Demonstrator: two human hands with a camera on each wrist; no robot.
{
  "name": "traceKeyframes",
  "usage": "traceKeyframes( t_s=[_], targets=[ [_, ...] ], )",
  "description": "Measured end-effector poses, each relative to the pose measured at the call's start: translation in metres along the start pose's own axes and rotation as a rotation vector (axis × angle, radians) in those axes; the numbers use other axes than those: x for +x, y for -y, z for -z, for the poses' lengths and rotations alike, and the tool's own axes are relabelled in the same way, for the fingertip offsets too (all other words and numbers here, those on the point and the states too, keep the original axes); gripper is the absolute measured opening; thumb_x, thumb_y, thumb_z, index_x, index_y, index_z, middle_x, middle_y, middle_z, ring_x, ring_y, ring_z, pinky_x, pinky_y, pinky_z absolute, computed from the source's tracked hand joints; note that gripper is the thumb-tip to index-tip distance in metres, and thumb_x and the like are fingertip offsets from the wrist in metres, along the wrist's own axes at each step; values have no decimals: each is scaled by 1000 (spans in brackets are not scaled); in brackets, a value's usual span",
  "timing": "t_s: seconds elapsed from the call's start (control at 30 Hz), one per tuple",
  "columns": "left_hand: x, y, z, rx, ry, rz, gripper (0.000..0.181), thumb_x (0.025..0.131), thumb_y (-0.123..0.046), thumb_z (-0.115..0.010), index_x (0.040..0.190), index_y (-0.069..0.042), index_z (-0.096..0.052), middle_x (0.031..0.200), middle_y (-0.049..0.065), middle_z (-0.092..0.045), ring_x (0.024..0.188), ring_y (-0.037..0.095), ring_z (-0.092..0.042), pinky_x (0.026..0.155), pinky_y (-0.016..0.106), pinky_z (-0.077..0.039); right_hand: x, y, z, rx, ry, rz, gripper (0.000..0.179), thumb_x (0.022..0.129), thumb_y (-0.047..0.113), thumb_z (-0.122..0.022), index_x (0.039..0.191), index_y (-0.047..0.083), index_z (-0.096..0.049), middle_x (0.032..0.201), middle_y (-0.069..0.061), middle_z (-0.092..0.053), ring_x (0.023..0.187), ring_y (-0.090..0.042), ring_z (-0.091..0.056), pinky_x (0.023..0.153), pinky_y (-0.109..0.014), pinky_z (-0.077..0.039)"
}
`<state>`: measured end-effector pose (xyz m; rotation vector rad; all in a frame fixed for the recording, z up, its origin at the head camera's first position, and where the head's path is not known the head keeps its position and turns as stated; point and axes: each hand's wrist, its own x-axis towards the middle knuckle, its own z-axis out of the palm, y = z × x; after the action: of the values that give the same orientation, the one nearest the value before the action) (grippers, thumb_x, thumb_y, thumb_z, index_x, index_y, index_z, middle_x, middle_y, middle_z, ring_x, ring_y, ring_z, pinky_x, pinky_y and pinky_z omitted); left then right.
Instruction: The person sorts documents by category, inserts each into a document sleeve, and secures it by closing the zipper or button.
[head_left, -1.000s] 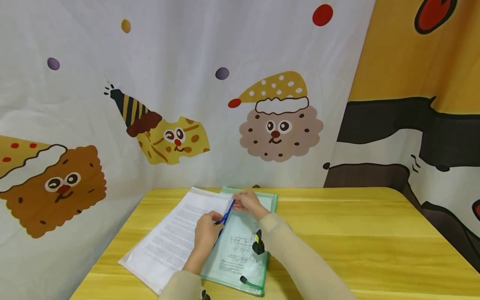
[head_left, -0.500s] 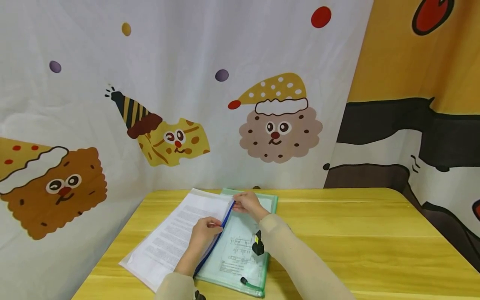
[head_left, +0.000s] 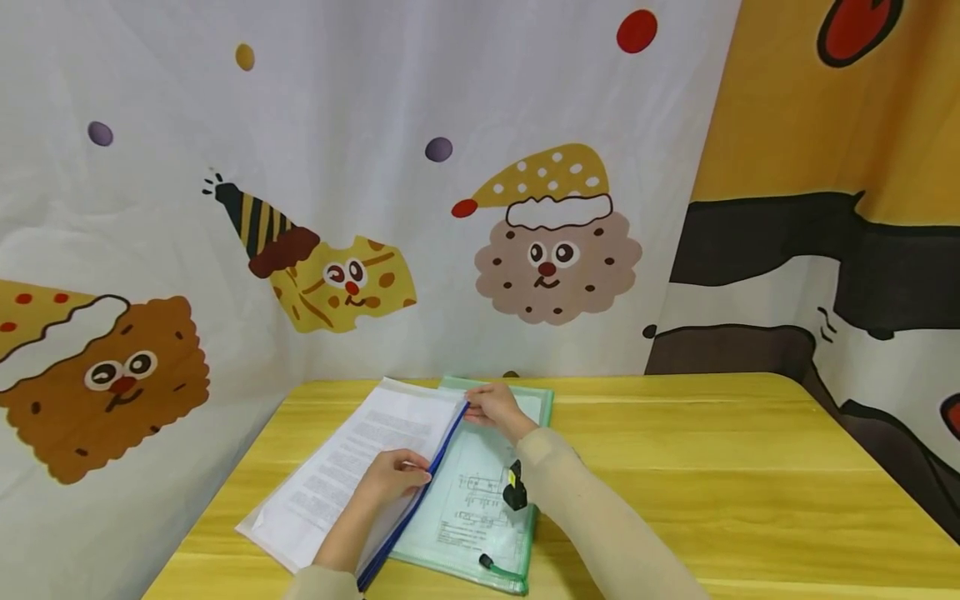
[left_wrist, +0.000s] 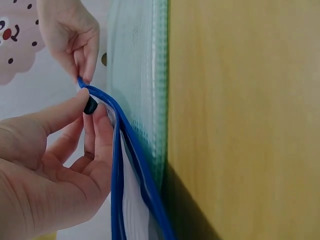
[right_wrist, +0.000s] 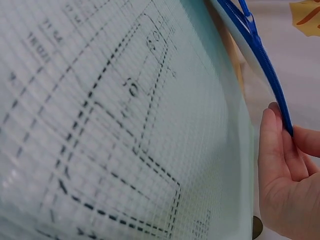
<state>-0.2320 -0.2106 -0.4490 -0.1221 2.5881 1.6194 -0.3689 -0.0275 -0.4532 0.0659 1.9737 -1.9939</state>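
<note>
A clear document pouch (head_left: 341,450) with a blue zipper (head_left: 442,450) along its right edge holds white printed sheets. My right hand (head_left: 492,408) pinches the far end of that zipper edge, as the right wrist view also shows. Nearer to me, my left hand (head_left: 393,477) pinches the small dark end of the zipper pull (left_wrist: 90,105) between thumb and fingers. In the left wrist view the two blue strips stand apart below this hand, with white paper (left_wrist: 134,200) showing between them. The pouch overlaps a green mesh document pouch (head_left: 476,475) on its right.
The green pouch contains a sheet with a printed diagram; its green zipper tab with a dark end (head_left: 498,567) lies at the near corner. Both pouches lie on a yellow wooden table (head_left: 675,483). A cartoon-print curtain (head_left: 420,83) hangs behind the table.
My left hand has moved along the zipper towards me and to the left, with more of the blue edge showing between the hands. My right hand stays at the far corner.
</note>
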Motion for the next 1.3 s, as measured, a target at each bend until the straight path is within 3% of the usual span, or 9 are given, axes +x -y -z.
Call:
traceKeyframes(
  t_s=[0.23,0.47,0.7,0.9,1.13,1.3],
  targets=[
    [-10,6,11,-25,76,-6,24,84,-1,-72,103,12,-66,82,4,-68,73,8,-61,69,25,-55,1,-1,0,-5,0,-3,30,99,8,-59,126,-5,-63,82,-5,-63,76,-15,-68,86,-36,-60],
    [-20,7,18,-31,132,8,25,85,-3,-72,104,12,-65,82,2,-65,74,9,-60,67,24,-53,1,-2,0,-12,-3,3,30,99,8,-59,126,-6,-63,82,-6,-64,90,-26,-72,91,-40,-59],
    [-28,12,26,-35,204,10,25,87,-5,-71,105,12,-64,82,0,-65,75,9,-61,69,24,-54,0,-2,1,-26,1,9,30,99,7,-59,125,-6,-64,80,-5,-63,86,-24,-71,90,-40,-59],
    [-34,17,34,-29,259,27,27,88,-6,-71,107,11,-63,85,0,-66,77,8,-62,69,24,-54,1,-2,2,-8,8,3,31,99,7,-58,126,-7,-62,85,-8,-64,95,-31,-71,95,-43,-57],
    [-43,20,41,-9,279,25,28,88,-7,-71,107,12,-63,85,-1,-67,78,8,-62,69,23,-55,1,-2,1,21,4,6,30,99,6,-58,126,-8,-62,80,-6,-64,71,-13,-66,86,-36,-61],
    [-49,23,45,-18,299,4,30,89,-7,-70,108,14,-61,82,-3,-65,76,9,-60,66,21,-53,1,-3,2,24,4,7,31,99,5,-57,127,-8,-61,81,-6,-64,72,-14,-67,86,-36,-60]
  ],
)
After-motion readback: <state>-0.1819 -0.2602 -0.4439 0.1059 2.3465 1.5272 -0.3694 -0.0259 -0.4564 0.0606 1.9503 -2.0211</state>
